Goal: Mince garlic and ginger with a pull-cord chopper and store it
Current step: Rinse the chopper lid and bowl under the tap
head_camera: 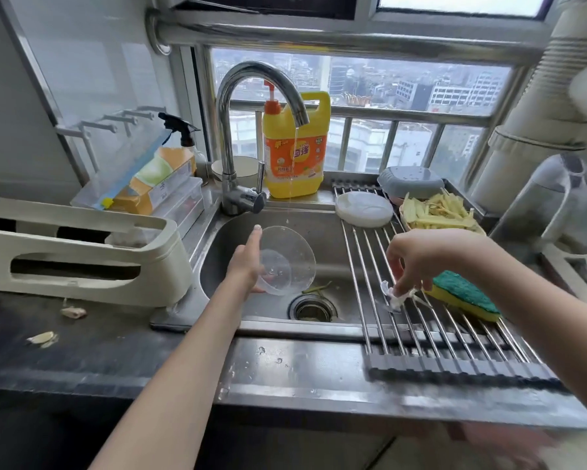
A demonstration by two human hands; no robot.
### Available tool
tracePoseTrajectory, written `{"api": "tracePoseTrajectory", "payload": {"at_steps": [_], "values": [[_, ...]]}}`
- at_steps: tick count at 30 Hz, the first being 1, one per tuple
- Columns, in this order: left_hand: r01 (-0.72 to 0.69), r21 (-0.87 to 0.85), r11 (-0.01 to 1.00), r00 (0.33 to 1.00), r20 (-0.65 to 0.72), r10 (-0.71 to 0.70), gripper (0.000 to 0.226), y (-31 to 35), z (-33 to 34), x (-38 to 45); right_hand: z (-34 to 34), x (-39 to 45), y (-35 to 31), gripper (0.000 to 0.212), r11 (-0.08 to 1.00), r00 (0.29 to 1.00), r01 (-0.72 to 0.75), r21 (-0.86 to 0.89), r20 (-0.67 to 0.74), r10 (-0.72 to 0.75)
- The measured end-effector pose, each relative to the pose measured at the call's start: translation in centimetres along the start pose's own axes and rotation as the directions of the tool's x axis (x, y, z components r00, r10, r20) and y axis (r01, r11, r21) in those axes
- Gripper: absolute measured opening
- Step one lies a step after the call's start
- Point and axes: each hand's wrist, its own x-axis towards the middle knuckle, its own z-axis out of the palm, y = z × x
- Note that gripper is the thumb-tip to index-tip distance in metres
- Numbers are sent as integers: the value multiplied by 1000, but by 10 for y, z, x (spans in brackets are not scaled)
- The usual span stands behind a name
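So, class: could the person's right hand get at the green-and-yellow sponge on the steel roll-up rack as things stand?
Probably yes: the right hand is just beside the green-and-yellow sponge with nothing between, though it pinches a small white blade piece that it would need to drop first.

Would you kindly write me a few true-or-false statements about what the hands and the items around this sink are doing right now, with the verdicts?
1. The left hand holds a clear bowl over the sink. True.
2. The tap is shut off. False: a thin stream of water falls from its spout.
3. The right hand pinches a small white blade piece above the drying rack. True.
4. The sponge lies inside the sink basin. False: it lies on the rack, beside the right hand.
5. The yellow detergent bottle stands behind the sink, by the window. True.
6. The white round lid is in the left hand. False: it rests on the far end of the rack.
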Motion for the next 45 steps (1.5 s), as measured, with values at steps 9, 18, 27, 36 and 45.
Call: {"api": "tracePoseTrajectory", "payload": {"at_steps": [9,18,27,36,45], "values": [[-427,272,862,894,-14,447,56,-4,-1,-4,-8,-19,-5,14,976,971,76,205,-236,-25],[-491,704,513,695,-38,718,67,-9,12,-5,-13,38,-52,13,933,759,326,149,-630,-164],[-62,-184,981,997,35,69,68,-1,-2,6,11,77,-90,15,714,561,673,191,-761,-325],[46,-212,976,985,170,-9,65,2,-7,1,23,100,-98,19,743,575,665,80,-690,-440],[68,-171,983,986,162,-40,57,4,-7,-2,25,111,-104,19,753,580,656,61,-679,-450]]}}
